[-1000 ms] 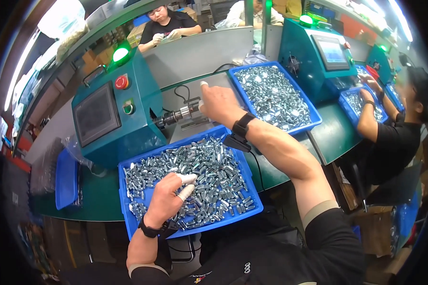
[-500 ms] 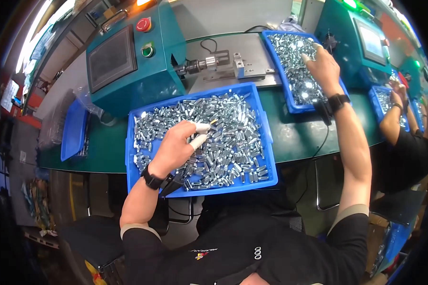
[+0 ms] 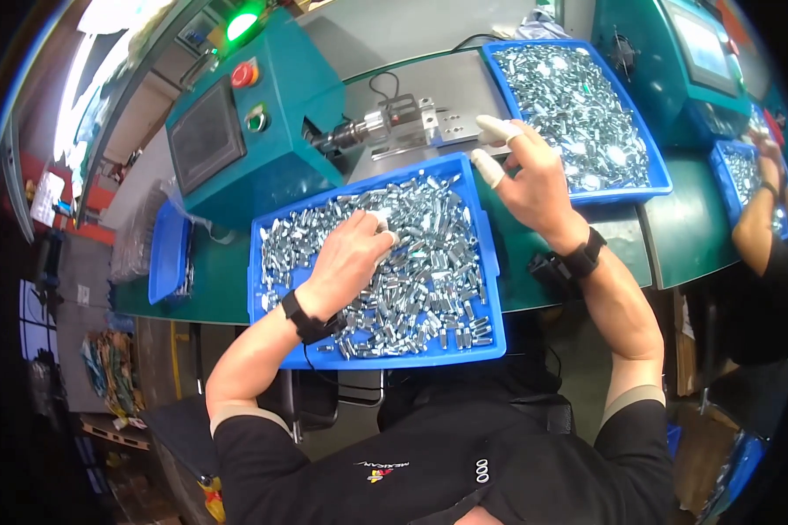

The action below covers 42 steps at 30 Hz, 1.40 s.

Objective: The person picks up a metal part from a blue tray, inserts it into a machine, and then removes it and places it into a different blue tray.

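Observation:
My left hand [image 3: 346, 262] is over the near blue tray [image 3: 494, 302], its finger-cotted tips curled in against the shiny hex metal pieces [image 3: 425, 297]. Whatever lies between those tips is hidden. Pale cots also cover the thumb and a finger of my right hand [image 3: 531, 184]. It hovers between the two trays, right of the metal fixture [image 3: 427, 121], with thumb and finger apart and no piece visible between them. The far blue tray [image 3: 661, 185] holds many small shiny metal parts [image 3: 578, 105]. A chuck [image 3: 346, 136] points from the green machine [image 3: 302, 79] toward the fixture.
The machine carries a dark screen [image 3: 206, 136], a red button [image 3: 244, 73] and a lit green lamp [image 3: 241, 27]. A smaller blue tray [image 3: 168, 254] leans at left. Another green machine [image 3: 652, 52] stands at right, near a co-worker's arm [image 3: 757, 214].
My right hand has left the far tray and moved left toward the fixture. My left fingers have curled in more. The machine's lamp has turned from orange to green; the view has shifted slightly.

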Each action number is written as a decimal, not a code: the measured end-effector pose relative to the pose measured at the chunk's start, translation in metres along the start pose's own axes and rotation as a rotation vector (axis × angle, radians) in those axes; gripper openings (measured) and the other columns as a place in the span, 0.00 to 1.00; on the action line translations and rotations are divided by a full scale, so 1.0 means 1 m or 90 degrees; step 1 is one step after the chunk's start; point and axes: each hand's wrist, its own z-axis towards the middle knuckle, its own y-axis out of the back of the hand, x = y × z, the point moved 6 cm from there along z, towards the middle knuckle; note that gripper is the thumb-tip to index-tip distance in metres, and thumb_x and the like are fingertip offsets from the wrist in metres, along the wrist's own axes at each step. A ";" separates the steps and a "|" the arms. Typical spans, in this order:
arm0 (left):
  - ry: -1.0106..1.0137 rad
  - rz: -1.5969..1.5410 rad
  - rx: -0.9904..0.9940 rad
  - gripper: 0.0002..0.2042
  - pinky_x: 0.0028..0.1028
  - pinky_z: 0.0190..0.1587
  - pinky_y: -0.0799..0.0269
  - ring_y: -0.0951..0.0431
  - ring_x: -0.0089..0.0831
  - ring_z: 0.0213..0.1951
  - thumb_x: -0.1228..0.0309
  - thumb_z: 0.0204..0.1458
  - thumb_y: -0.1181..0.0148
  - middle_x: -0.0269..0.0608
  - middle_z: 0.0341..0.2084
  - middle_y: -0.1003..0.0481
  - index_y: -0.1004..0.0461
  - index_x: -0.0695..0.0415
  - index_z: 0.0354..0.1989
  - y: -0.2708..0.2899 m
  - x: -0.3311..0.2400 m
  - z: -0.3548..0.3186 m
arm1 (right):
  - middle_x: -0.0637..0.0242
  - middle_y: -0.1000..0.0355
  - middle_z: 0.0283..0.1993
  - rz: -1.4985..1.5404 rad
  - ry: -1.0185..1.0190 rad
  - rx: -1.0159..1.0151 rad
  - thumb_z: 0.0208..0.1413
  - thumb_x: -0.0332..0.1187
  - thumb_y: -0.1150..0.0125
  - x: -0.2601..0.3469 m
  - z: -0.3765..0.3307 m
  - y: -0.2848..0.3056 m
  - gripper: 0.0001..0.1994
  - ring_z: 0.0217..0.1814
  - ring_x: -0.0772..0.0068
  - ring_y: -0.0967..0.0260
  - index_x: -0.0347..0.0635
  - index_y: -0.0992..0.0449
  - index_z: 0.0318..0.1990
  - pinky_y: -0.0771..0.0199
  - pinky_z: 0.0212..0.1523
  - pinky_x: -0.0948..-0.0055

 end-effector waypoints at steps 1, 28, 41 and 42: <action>-0.005 -0.026 -0.041 0.11 0.39 0.47 0.21 0.19 0.44 0.47 0.77 0.52 0.27 0.42 0.44 0.19 0.17 0.57 0.44 0.007 -0.003 0.002 | 0.60 0.19 0.47 -0.001 -0.008 -0.011 0.60 0.28 0.25 -0.002 -0.001 0.002 0.23 0.43 0.66 0.18 0.39 0.20 0.63 0.22 0.34 0.71; 0.007 -0.012 -0.144 0.08 0.43 0.46 0.24 0.22 0.46 0.43 0.75 0.56 0.31 0.41 0.35 0.21 0.14 0.55 0.44 0.041 0.052 0.183 | 0.61 0.22 0.40 0.122 -0.010 0.008 0.58 0.31 0.23 0.004 -0.007 0.008 0.19 0.33 0.64 0.27 0.41 0.17 0.57 0.25 0.31 0.68; 0.103 -0.198 -0.179 0.13 0.36 0.58 0.23 0.16 0.45 0.52 0.80 0.59 0.32 0.49 0.49 0.15 0.16 0.61 0.52 0.065 0.013 0.039 | 0.51 0.22 0.66 0.265 -0.246 0.116 0.66 0.33 0.30 -0.009 0.005 -0.023 0.32 0.63 0.61 0.21 0.36 0.32 0.75 0.19 0.59 0.63; 0.138 -0.237 -0.172 0.13 0.36 0.57 0.23 0.15 0.44 0.51 0.80 0.58 0.32 0.48 0.48 0.15 0.16 0.61 0.52 0.061 0.013 0.020 | 0.49 0.25 0.69 0.294 -0.270 0.156 0.66 0.33 0.31 -0.011 0.012 -0.033 0.34 0.67 0.60 0.24 0.36 0.36 0.77 0.22 0.63 0.62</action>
